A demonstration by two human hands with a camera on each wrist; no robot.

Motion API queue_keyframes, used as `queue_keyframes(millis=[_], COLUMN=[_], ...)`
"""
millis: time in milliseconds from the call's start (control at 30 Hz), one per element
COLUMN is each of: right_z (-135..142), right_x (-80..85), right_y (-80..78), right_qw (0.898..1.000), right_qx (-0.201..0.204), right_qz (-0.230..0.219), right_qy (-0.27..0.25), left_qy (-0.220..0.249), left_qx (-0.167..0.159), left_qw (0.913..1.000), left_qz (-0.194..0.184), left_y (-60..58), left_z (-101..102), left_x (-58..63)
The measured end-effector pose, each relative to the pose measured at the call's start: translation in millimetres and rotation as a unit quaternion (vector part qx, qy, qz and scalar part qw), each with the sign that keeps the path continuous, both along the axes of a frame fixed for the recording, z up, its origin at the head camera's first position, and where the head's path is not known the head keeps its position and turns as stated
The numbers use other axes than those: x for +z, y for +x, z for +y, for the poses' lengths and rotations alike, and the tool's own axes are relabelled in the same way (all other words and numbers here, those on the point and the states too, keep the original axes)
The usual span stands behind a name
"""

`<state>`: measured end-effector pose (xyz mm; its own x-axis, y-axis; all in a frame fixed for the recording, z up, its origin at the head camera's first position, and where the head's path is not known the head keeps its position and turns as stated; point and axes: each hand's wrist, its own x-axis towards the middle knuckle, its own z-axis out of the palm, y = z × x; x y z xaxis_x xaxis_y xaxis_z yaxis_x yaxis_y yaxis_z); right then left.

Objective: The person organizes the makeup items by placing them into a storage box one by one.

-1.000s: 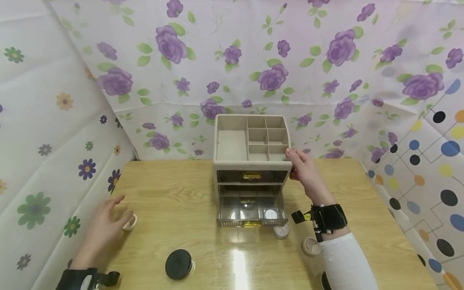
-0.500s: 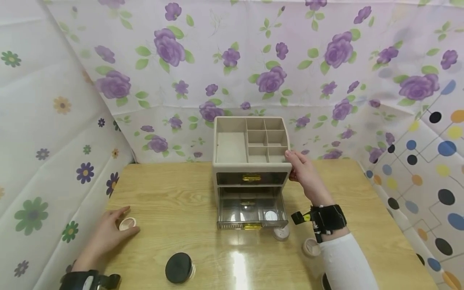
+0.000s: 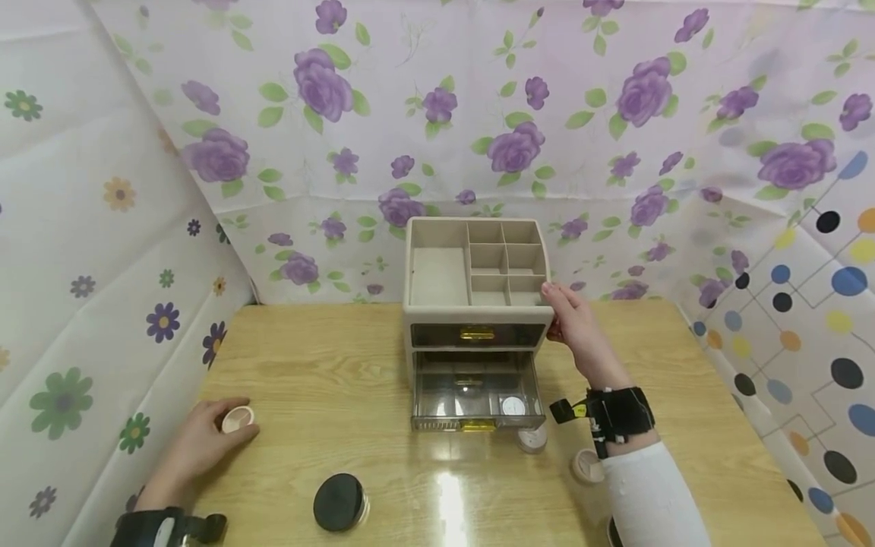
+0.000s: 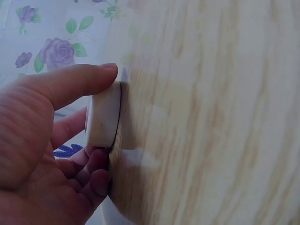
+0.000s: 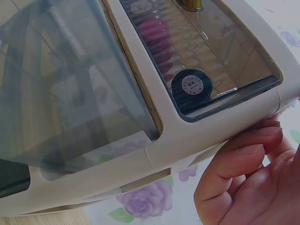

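Taking the organizer (image 3: 478,314) as the dial's centre in the head view, the left hand (image 3: 200,442) is at eight o'clock, pinching a small round pot (image 3: 238,419) between thumb and fingers; whether the pot's base touches the desk (image 3: 307,365), I cannot tell. The right hand (image 3: 581,334), at three o'clock, grips the organizer's side. A clear drawer (image 3: 444,424) sticks out toward six. A black-lidded jar (image 3: 338,502) stands at seven, two pale pots (image 3: 588,466) around five.
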<state>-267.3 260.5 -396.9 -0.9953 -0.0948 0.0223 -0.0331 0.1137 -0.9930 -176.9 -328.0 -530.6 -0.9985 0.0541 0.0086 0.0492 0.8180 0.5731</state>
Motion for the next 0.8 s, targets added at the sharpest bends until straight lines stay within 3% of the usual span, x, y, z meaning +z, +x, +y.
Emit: queue_keyframes(millis=[433,800], right_z=[-0.3,0.9], right_x=[-1.0,1.5], right_y=[-1.6,0.2], right_qw=[1.000,1.000], right_qx=[0.000,0.005], right_qz=[0.003,0.005], right_qy=[-0.014,0.008], left_qy=[0.007,0.000], left_qx=[0.010,0.019], left_qw=[0.9998,0.9998], left_qz=[0.012,0.006], left_y=[3.8,5.6], left_z=[-1.8,-0.1], left_x=[2.6,1.3])
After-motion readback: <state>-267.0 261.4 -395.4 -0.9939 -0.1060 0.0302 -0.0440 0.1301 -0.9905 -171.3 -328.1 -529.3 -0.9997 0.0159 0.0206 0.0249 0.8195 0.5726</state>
